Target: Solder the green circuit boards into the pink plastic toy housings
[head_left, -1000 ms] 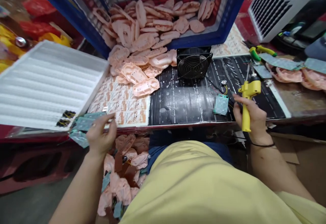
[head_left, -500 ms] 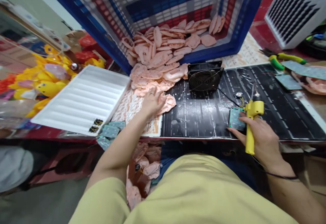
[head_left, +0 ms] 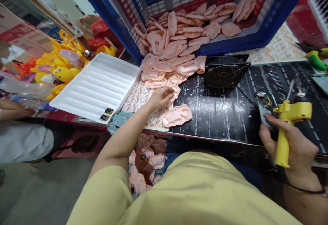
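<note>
My left hand (head_left: 162, 98) is over the front of the pile of pink plastic shells, its fingers curled on the edge of one pink shell (head_left: 175, 93). Another pink shell (head_left: 177, 115) lies by itself nearer the table's front edge. At the right, my right hand (head_left: 289, 143) holds a yellow soldering gun (head_left: 283, 132) and, between thumb and finger, a small green circuit board (head_left: 265, 115). A small round part (head_left: 261, 94) with yellow wires lies just beyond the board.
A blue-rimmed basket (head_left: 258, 44) of pink shells lies tipped behind a black fan (head_left: 223, 73). At left are a white foam tray (head_left: 97, 85), yellow toy parts (head_left: 65, 74) and another person's arm. Pliers (head_left: 316, 59) lie far right.
The view has shifted, so the table's things sit differently in the frame. A single shell now lies apart near the front edge, and my left hand is on another one behind it. The circuit board is tilted up.
</note>
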{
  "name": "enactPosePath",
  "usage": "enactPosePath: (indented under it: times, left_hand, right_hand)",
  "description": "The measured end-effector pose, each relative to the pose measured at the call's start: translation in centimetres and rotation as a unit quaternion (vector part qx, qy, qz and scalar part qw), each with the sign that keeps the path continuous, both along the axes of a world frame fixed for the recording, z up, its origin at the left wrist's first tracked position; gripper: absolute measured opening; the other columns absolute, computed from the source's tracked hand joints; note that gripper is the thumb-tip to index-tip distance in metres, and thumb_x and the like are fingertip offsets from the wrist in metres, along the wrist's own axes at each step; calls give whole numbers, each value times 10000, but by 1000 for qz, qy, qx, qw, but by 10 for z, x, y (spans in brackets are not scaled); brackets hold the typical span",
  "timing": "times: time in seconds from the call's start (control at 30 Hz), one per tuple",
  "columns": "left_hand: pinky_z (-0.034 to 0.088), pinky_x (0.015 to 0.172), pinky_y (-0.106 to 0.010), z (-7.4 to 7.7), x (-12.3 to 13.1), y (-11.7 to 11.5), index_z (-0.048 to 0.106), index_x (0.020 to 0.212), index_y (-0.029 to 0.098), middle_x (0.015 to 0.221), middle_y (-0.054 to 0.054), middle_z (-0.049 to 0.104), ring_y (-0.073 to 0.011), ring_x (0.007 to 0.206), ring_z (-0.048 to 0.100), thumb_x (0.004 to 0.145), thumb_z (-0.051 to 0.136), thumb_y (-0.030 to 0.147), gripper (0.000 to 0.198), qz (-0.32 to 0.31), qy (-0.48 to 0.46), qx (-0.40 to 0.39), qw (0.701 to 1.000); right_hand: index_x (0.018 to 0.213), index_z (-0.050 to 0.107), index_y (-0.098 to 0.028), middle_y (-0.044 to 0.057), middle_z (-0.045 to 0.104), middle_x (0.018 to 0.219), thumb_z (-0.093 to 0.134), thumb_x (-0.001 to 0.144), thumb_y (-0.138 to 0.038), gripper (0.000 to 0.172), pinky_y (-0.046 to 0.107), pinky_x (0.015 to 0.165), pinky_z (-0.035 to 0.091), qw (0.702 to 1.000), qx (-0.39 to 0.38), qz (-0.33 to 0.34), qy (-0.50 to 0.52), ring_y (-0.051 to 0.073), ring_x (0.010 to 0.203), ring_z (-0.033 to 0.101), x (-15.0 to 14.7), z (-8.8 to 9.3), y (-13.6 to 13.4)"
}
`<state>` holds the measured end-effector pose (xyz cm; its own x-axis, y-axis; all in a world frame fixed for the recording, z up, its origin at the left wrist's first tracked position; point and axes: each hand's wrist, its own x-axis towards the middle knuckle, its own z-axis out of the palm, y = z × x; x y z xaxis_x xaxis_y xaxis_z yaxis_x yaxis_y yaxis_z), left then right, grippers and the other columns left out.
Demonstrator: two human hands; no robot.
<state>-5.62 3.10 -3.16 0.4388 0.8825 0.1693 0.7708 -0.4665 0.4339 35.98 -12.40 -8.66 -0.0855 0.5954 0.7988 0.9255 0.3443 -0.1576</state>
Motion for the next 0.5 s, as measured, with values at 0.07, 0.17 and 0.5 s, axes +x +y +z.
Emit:
enactPosePath:
  times: [0.07, 0.17, 0.5]
  left_hand:
    - [504, 914, -338, -1, -6, 10, 700, 970, 152, 1004, -97, 748, -216, 955, 684, 884, 528, 430, 338, -3, -13, 9, 1000]
    - [517, 820, -302, -5, -9, 13, 718, 895, 143, 906, -85, 759, -196, 856, 695, 861, 581, 488, 373, -22, -62, -39, 997]
    - [339, 1176, -497, 2, -8, -44, 638, 1313, 179, 1503, -170, 492, -302, 1427, 431, 955, 473, 557, 546, 6, -53, 10, 999]
  right_hand:
    - [1246, 629, -213, 42, 739, 1042, 731, 848, -252, 413, 218, 743, 560, 1000, 13, -12, -5, 179, 795, 726, 2, -1, 0]
    - [1240, 648, -232, 22, 745, 1006, 733, 841, -259, 409, 207, 709, 567, 999, 37, -20, -1, 166, 755, 722, 7, -5, 2]
    - [1072, 737, -236, 25, 744, 859, 690, 855, -342, 246, 299, 485, 444, 990, 63, -112, 49, 216, 621, 692, 28, -17, 8]
